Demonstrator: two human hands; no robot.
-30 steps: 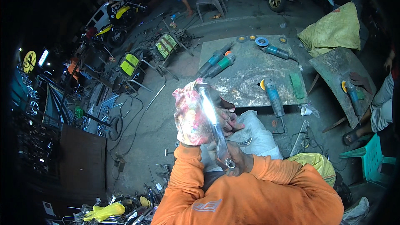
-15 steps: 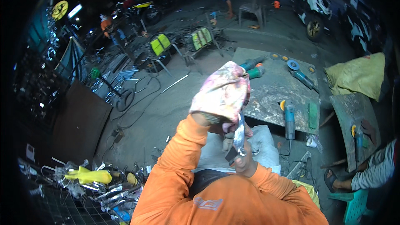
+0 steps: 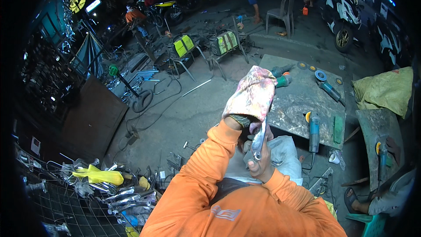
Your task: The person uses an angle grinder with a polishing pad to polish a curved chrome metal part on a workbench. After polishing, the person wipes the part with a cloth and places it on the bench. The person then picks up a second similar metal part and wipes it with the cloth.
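Observation:
My left hand is hidden inside a pink-and-white patterned cloth (image 3: 252, 90); only its wrist, with a dark greenish cuff, shows below. What its fingers do under the cloth cannot be seen. My right hand (image 3: 263, 166) is closed around the lower end of a shiny, narrow metal bar (image 3: 259, 141), its thumb along the side. The bar stands tilted in front of my chest, and its upper end meets the lower edge of the cloth. Pale grey cloth (image 3: 284, 151) covers my lap below.
Ahead right, a low board (image 3: 289, 105) bears several angle grinders, including a teal one (image 3: 314, 131), and discs. Metal parts and a yellow piece (image 3: 97, 175) crowd the lower left. A person's sandalled foot (image 3: 351, 199) is at right. Two yellow-green machines (image 3: 183, 46) stand farther off.
My view has turned slightly, so the surroundings sit farther right and lower. The bar stands closer to upright, and the dark block at its lower end no longer shows clearly.

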